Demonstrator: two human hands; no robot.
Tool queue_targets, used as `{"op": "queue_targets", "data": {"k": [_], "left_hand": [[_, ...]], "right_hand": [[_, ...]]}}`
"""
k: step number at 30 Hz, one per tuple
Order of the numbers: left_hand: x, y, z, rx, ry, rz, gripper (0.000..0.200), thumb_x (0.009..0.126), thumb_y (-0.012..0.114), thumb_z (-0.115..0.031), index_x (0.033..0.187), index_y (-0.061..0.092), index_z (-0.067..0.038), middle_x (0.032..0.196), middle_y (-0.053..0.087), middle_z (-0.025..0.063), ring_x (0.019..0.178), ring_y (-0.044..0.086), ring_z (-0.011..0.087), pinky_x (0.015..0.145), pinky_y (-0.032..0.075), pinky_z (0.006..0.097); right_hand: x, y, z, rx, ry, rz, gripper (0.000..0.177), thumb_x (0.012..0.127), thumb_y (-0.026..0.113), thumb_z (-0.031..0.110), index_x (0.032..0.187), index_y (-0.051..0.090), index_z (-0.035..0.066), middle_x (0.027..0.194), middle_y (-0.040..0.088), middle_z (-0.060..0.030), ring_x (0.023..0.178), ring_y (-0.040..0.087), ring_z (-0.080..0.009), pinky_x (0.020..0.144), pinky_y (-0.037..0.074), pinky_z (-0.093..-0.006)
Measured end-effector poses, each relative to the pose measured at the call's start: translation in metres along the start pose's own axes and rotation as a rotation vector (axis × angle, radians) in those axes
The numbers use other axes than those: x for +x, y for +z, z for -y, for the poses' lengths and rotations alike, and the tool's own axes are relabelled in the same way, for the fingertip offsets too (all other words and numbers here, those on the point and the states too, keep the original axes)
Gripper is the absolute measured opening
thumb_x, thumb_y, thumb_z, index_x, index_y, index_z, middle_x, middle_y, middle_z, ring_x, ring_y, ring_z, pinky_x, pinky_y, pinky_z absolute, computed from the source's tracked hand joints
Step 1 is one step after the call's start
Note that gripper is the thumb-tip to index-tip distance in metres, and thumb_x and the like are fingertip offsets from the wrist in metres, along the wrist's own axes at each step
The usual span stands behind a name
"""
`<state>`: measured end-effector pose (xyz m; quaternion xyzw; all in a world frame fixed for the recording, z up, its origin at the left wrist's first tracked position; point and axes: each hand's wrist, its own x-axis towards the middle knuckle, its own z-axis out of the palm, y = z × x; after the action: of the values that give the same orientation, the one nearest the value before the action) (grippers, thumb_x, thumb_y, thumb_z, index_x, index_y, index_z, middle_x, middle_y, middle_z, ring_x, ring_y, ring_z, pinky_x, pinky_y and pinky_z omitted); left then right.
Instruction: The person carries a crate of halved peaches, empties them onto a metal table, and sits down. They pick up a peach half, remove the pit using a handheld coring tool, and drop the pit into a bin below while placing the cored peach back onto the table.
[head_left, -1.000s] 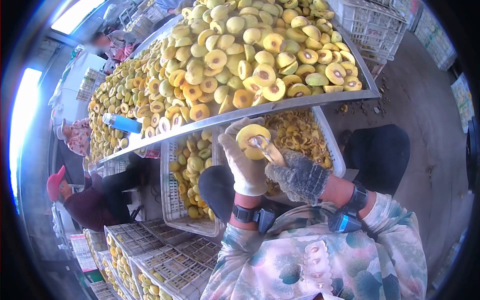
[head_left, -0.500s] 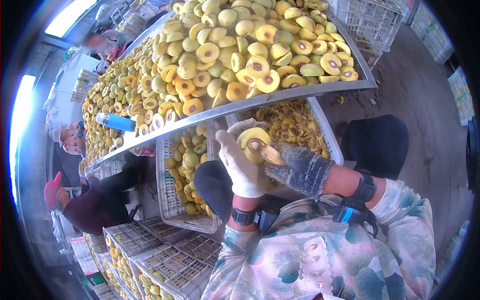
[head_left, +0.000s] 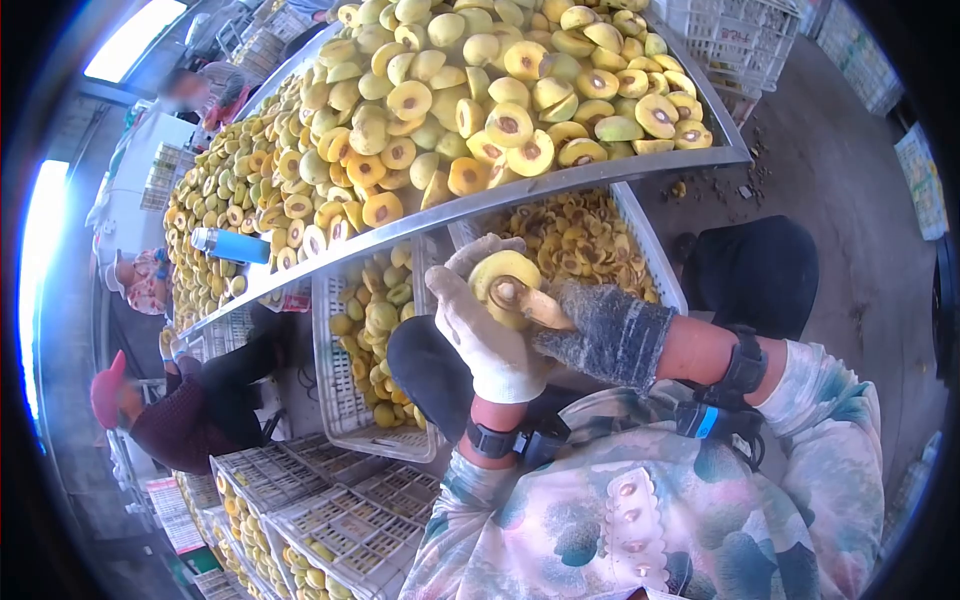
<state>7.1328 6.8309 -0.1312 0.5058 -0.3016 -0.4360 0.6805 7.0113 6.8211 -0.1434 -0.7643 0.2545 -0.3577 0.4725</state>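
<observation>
My left hand [head_left: 490,340], in a white glove, is closed around a yellow peach half [head_left: 508,266], its cut face turned up toward me. My right hand [head_left: 605,335], in a dark grey knit glove, grips what looks like a tan pitting spoon [head_left: 546,309]. The rounded end of this tool rests at the stone in the middle of the peach half. The handle is hidden inside my right glove. Both hands are over my lap, just in front of the metal table's edge [head_left: 560,185].
Peach halves [head_left: 400,100] cover the table, with a blue bottle [head_left: 230,244] among them. Below stand a crate of peach halves [head_left: 375,440] and a crate of small cut pieces [head_left: 650,240]. Stacked crates [head_left: 340,510] are at lower left. A person in a pink cap [head_left: 185,425] sits left.
Both hands stay nearly in place, with the peach half shifted slightly down and left. My right wrist has moved a little to the right. The tool remains at the stone.
</observation>
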Motion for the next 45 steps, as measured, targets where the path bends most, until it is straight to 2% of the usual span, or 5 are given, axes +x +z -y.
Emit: {"op": "queue_targets", "data": {"k": [5,17,20,30,45], "left_hand": [[0.0,-0.002,-0.007,0.246,0.013,0.084,0.055,0.096,0.031,-0.044,0.092,0.059,0.003,0.082,0.062,0.0106,0.075,0.056,0.0143,0.073,0.044,0.0256],[0.02,-0.014,-0.028,0.36,-0.241,0.399,0.045,0.095,0.035,-0.034,0.091,0.059,0.003,0.076,0.06,0.0074,0.073,0.055,0.0116,0.071,0.042,0.0233],[0.006,-0.008,-0.004,0.233,0.179,0.256,0.037,0.094,0.038,-0.03,0.103,0.054,0.002,0.086,0.061,0.0092,0.082,0.054,0.013,0.078,0.041,0.0245],[0.027,-0.023,-0.017,0.217,-0.276,0.516,0.033,0.091,0.045,-0.028,0.097,0.058,0.002,0.081,0.062,0.0075,0.074,0.057,0.0125,0.069,0.045,0.0237],[0.018,-0.017,0.001,-0.029,-0.217,0.42,0.026,0.092,0.047,-0.02,0.097,0.058,0.003,0.084,0.062,0.0094,0.075,0.058,0.0146,0.066,0.046,0.0257]], "right_hand": [[0.008,-0.021,0.03,0.223,0.62,0.232,0.033,0.084,0.059,0.022,0.11,0.052,0.004,0.095,0.058,-0.0188,0.086,0.058,-0.0331,0.073,0.045,-0.0391],[-0.006,-0.013,0.005,-0.093,0.111,0.185,0.029,0.084,0.06,0.021,0.105,0.054,0.001,0.092,0.059,-0.018,0.081,0.058,-0.0301,0.069,0.045,-0.0376],[0.007,-0.008,0.019,0.423,0.766,0.13,0.028,0.084,0.06,0.021,0.104,0.055,0.002,0.091,0.06,-0.0168,0.08,0.058,-0.0278,0.07,0.045,-0.036],[-0.002,-0.004,-0.002,0.337,0.589,0.22,0.028,0.086,0.06,0.022,0.106,0.057,0.003,0.085,0.064,-0.013,0.076,0.06,-0.0177,0.068,0.047,-0.0306],[-0.013,0.004,-0.002,0.509,0.588,0.192,0.022,0.088,0.057,0.019,0.105,0.057,0.006,0.073,0.058,-0.0001,0.058,0.052,-0.0068,0.047,0.039,-0.0213]]}}
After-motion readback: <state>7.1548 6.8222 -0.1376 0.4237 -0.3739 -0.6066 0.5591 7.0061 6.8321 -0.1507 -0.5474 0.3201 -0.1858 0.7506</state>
